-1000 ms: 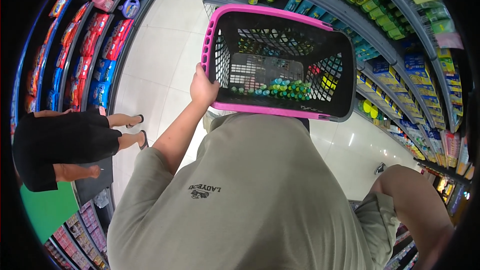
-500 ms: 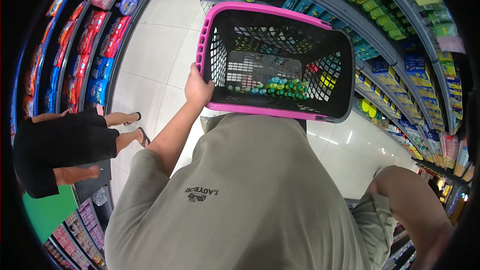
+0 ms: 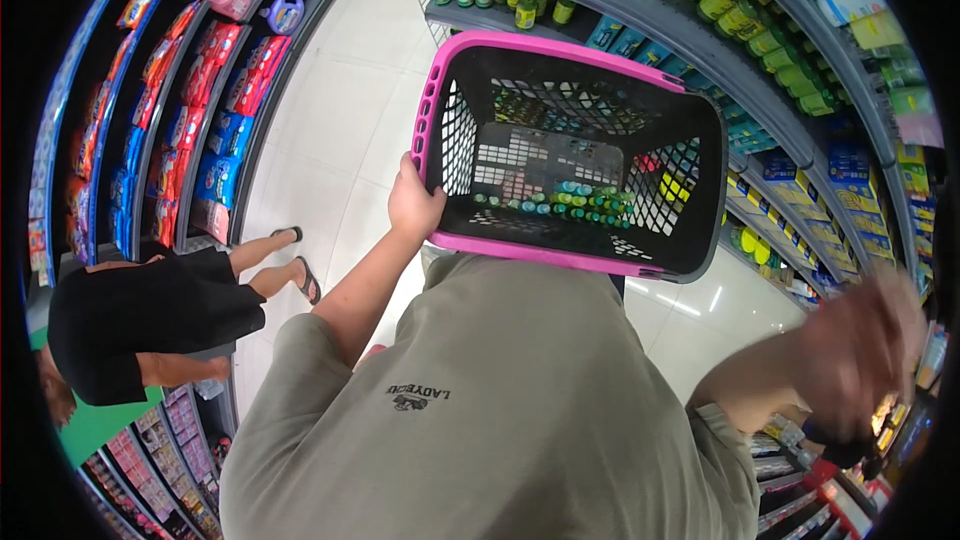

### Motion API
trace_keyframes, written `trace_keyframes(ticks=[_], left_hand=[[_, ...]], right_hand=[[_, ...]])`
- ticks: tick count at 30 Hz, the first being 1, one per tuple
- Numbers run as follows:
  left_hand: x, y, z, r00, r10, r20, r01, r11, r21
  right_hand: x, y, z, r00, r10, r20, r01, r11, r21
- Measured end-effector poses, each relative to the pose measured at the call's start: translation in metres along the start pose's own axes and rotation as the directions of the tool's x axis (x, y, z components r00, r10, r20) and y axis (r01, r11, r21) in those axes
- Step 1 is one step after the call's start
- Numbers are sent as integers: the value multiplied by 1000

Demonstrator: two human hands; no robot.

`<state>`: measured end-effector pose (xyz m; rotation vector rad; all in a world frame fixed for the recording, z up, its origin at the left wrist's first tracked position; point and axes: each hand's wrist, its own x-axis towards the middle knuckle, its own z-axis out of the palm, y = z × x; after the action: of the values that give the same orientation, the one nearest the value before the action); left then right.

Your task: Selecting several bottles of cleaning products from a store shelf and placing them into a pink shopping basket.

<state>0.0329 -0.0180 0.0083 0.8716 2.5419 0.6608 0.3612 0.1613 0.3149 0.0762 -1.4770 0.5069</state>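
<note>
My left hand (image 3: 414, 204) is wrapped round the left end of a shopping basket (image 3: 565, 48), which has black mesh walls and a pink rim. The basket is tipped so that I look into its mouth, and its near rim is against the front of my shirt. Small green and blue bottles (image 3: 590, 204) show low in it; I cannot tell whether they are inside or seen through the mesh. Off to the right, near the lower shelves, my right hand (image 3: 868, 345) is raised and apart from the basket. Motion smears its fingers.
Shelves with green and yellow bottles (image 3: 735, 5) and blue-yellow boxes (image 3: 795, 195) curve along the far and right side. On the left, a rack (image 3: 205, 90) carries red and blue bags and jugs. A person in black (image 3: 150, 325) stands at the left. Pale floor tiles (image 3: 318, 120) lie between.
My right forearm and hand have swung up from the lower right, beside the shelves. The basket sits slightly lower and further right in view, still in my left hand.
</note>
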Motion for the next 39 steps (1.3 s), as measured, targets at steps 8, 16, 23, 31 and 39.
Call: trace_keyframes(ticks=[8,16,23,31,39], left_hand=[[1,0,-1,998,39,-44,-37,998,44],[1,18,1,807,572,-146,-433,743,510],[52,73,66,763,221,607,-489,812,319],[93,-63,215,692,-161,704,-311,813,492],[90,-82,236,575,-166,801,-413,786,460]], right_hand=[[-231,97,-117,610,764,-213,19,-283,-959],[-283,86,-148,216,874,-436,-249,-383,-890],[-283,82,-144,236,862,-449,-268,-386,-883],[-273,86,-130,258,873,-414,-290,-339,-895],[-271,82,-132,204,862,-465,-334,-385,-860]])
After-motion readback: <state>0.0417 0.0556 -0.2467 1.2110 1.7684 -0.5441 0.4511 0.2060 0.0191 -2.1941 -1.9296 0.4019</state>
